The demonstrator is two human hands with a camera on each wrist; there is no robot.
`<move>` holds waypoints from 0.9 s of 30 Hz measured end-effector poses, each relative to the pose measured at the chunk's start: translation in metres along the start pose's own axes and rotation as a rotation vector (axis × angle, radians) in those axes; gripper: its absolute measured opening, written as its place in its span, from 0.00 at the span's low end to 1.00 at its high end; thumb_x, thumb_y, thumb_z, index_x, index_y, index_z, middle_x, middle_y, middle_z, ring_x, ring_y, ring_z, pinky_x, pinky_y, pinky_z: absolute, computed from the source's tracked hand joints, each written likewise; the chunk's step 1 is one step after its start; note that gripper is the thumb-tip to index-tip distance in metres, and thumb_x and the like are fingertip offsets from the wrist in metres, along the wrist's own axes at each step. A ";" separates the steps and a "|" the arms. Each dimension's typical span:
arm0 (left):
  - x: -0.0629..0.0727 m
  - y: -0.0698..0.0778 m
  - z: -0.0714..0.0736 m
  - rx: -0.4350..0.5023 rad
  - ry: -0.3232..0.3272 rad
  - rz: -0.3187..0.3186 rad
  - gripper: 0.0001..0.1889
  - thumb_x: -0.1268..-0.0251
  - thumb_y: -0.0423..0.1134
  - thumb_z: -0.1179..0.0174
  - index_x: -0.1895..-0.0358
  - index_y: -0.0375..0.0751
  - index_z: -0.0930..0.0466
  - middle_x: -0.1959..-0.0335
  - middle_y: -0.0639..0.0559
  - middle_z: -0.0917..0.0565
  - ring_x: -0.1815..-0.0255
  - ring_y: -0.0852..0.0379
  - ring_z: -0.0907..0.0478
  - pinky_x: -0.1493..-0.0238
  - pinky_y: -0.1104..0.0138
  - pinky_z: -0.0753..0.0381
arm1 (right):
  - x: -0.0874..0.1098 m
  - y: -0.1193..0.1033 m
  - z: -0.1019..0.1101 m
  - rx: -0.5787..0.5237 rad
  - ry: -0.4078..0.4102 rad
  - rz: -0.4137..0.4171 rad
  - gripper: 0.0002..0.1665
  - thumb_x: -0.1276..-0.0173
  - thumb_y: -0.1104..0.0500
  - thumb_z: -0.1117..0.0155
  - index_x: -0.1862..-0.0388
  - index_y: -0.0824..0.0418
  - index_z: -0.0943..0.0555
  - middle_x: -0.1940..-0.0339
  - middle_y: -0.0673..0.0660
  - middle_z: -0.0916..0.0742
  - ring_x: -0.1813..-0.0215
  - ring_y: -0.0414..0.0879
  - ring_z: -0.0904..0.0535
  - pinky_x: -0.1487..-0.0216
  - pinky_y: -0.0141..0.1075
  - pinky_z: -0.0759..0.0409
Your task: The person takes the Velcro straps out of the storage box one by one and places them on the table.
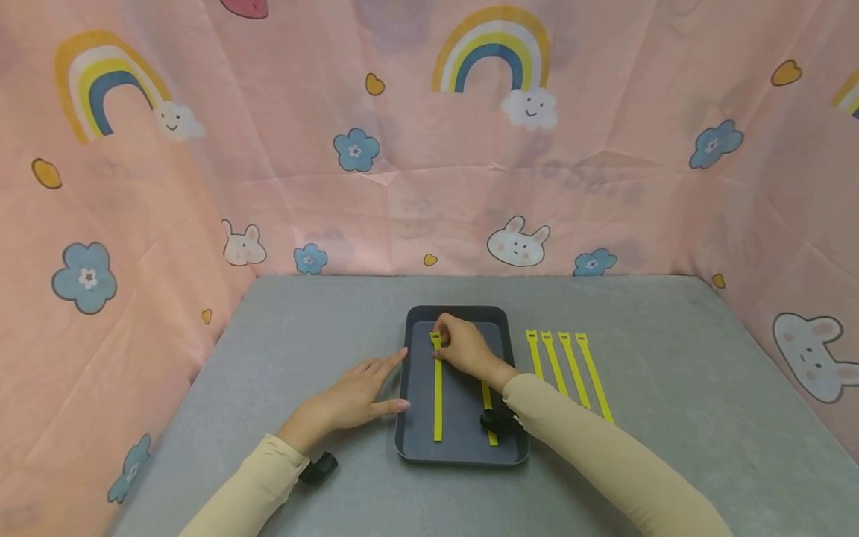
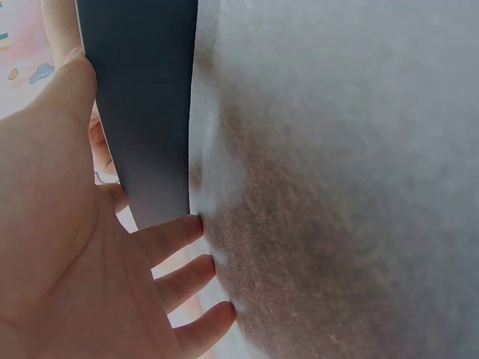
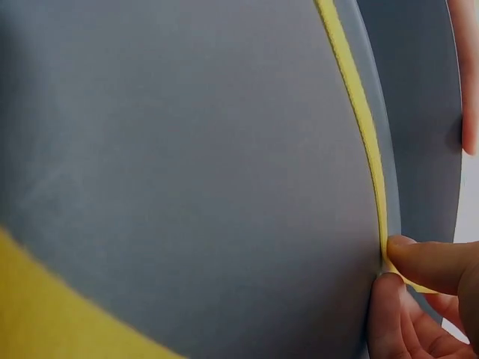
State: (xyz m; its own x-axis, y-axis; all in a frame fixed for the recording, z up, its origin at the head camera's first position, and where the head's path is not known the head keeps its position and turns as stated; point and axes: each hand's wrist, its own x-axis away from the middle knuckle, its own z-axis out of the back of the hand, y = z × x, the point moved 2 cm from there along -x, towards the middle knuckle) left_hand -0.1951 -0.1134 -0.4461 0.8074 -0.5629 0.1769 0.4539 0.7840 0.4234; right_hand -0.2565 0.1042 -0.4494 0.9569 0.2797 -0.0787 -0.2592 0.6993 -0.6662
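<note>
A dark grey tray (image 1: pixel 463 432) lies on the table. Inside it, toward the left, a yellow hook-and-loop cable tie (image 1: pixel 438 406) runs lengthwise with its slotted head at the far end. My right hand (image 1: pixel 470 350) pinches this tie just below the head, thumb and fingertips on the strap (image 3: pixel 367 134) in the right wrist view. A second yellow cable tie (image 1: pixel 493 440) lies in the tray's right part, partly hidden by my right wrist. My left hand (image 1: pixel 352 395) touches the tray's left wall with thumb and index finger, its fingers extended and spread.
Several more yellow cable ties (image 1: pixel 573 358) lie side by side on the grey table (image 1: pixel 671 335) right of the tray, their lower ends partly behind my right sleeve. A pink patterned curtain (image 1: pixel 416 201) encloses the table at the back and sides.
</note>
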 end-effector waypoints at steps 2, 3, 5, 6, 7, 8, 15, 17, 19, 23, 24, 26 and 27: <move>0.000 0.000 0.000 0.003 0.001 0.000 0.47 0.33 0.66 0.47 0.19 0.55 0.58 0.22 0.42 0.38 0.22 0.38 0.42 0.24 0.43 0.41 | 0.001 0.000 -0.001 0.011 -0.001 0.018 0.19 0.42 0.66 0.25 0.55 0.61 0.24 0.68 0.58 0.20 0.70 0.44 0.30 0.65 0.36 0.31; 0.000 0.000 0.000 0.005 0.002 -0.001 0.46 0.33 0.66 0.46 0.19 0.55 0.58 0.22 0.42 0.38 0.22 0.38 0.42 0.24 0.43 0.41 | 0.001 -0.001 -0.001 0.015 -0.001 0.027 0.19 0.41 0.66 0.26 0.54 0.61 0.24 0.68 0.57 0.20 0.70 0.44 0.30 0.66 0.36 0.31; 0.000 0.000 0.000 0.008 0.005 -0.002 0.46 0.33 0.66 0.46 0.19 0.55 0.58 0.22 0.42 0.38 0.22 0.38 0.42 0.24 0.43 0.41 | 0.001 -0.001 -0.002 0.023 0.001 0.042 0.18 0.40 0.66 0.27 0.53 0.61 0.24 0.69 0.57 0.20 0.71 0.44 0.29 0.66 0.36 0.31; 0.000 0.000 0.000 0.011 0.006 -0.003 0.46 0.33 0.66 0.46 0.19 0.55 0.58 0.23 0.42 0.38 0.22 0.38 0.42 0.25 0.42 0.41 | 0.000 -0.001 -0.002 0.029 0.004 0.048 0.18 0.40 0.66 0.27 0.53 0.61 0.24 0.69 0.56 0.20 0.71 0.44 0.29 0.66 0.36 0.31; 0.000 0.000 0.000 0.012 0.007 -0.004 0.46 0.33 0.66 0.46 0.19 0.55 0.58 0.23 0.42 0.38 0.22 0.38 0.42 0.25 0.42 0.41 | 0.000 -0.001 -0.003 0.034 0.005 0.051 0.18 0.39 0.66 0.28 0.53 0.61 0.23 0.69 0.56 0.20 0.71 0.44 0.29 0.66 0.36 0.31; 0.000 0.000 0.000 0.012 0.007 -0.004 0.46 0.33 0.66 0.46 0.19 0.55 0.58 0.23 0.42 0.38 0.22 0.38 0.42 0.25 0.42 0.41 | 0.000 0.000 -0.003 0.036 0.005 0.051 0.18 0.39 0.66 0.28 0.53 0.60 0.23 0.69 0.55 0.20 0.71 0.44 0.29 0.66 0.36 0.31; 0.001 0.001 0.001 0.014 0.005 -0.002 0.46 0.32 0.65 0.46 0.19 0.54 0.58 0.23 0.41 0.38 0.22 0.38 0.42 0.25 0.42 0.41 | -0.002 0.002 -0.004 0.020 0.009 0.049 0.16 0.36 0.66 0.31 0.50 0.60 0.23 0.72 0.54 0.19 0.74 0.42 0.29 0.68 0.34 0.30; 0.001 0.001 0.001 0.017 0.005 0.001 0.46 0.32 0.65 0.46 0.19 0.54 0.57 0.23 0.41 0.38 0.22 0.38 0.42 0.25 0.42 0.41 | -0.003 0.003 -0.003 0.002 0.007 0.047 0.16 0.35 0.66 0.32 0.50 0.60 0.22 0.72 0.54 0.19 0.75 0.42 0.28 0.70 0.33 0.30; 0.000 0.001 0.001 0.018 0.004 0.003 0.46 0.32 0.65 0.46 0.19 0.54 0.57 0.23 0.41 0.38 0.23 0.37 0.41 0.25 0.41 0.41 | -0.003 0.005 -0.002 -0.022 0.001 0.053 0.17 0.35 0.66 0.33 0.48 0.60 0.23 0.73 0.54 0.18 0.76 0.41 0.28 0.71 0.33 0.30; 0.000 0.001 0.000 0.010 -0.006 0.014 0.46 0.33 0.65 0.46 0.19 0.55 0.58 0.22 0.42 0.39 0.22 0.38 0.42 0.25 0.42 0.42 | -0.002 0.006 0.003 -0.067 -0.022 0.073 0.19 0.32 0.66 0.36 0.43 0.61 0.24 0.72 0.55 0.17 0.78 0.40 0.26 0.75 0.32 0.26; 0.000 0.001 0.000 0.011 -0.006 0.014 0.46 0.32 0.65 0.46 0.19 0.55 0.58 0.22 0.42 0.39 0.22 0.38 0.42 0.25 0.41 0.42 | -0.001 0.006 0.005 -0.079 -0.027 0.079 0.19 0.32 0.66 0.36 0.42 0.61 0.24 0.71 0.56 0.16 0.78 0.40 0.25 0.75 0.32 0.25; 0.000 0.001 0.000 0.011 -0.006 0.013 0.46 0.32 0.65 0.46 0.19 0.55 0.59 0.22 0.42 0.38 0.22 0.38 0.42 0.25 0.41 0.41 | 0.000 0.004 0.010 -0.096 -0.034 0.087 0.20 0.30 0.66 0.38 0.40 0.61 0.24 0.69 0.57 0.16 0.77 0.41 0.23 0.75 0.32 0.23; 0.000 0.001 0.000 0.010 -0.008 0.014 0.46 0.32 0.65 0.46 0.19 0.55 0.59 0.22 0.41 0.38 0.22 0.38 0.42 0.25 0.42 0.41 | 0.000 0.003 0.013 -0.097 -0.034 0.089 0.20 0.30 0.65 0.38 0.40 0.60 0.24 0.69 0.57 0.16 0.77 0.41 0.22 0.75 0.33 0.22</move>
State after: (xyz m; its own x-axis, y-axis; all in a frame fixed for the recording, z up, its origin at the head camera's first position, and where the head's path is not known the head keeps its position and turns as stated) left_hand -0.1948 -0.1129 -0.4455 0.8104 -0.5541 0.1902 0.4387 0.7892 0.4299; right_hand -0.2585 0.1146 -0.4417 0.9251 0.3613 -0.1168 -0.3277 0.6041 -0.7264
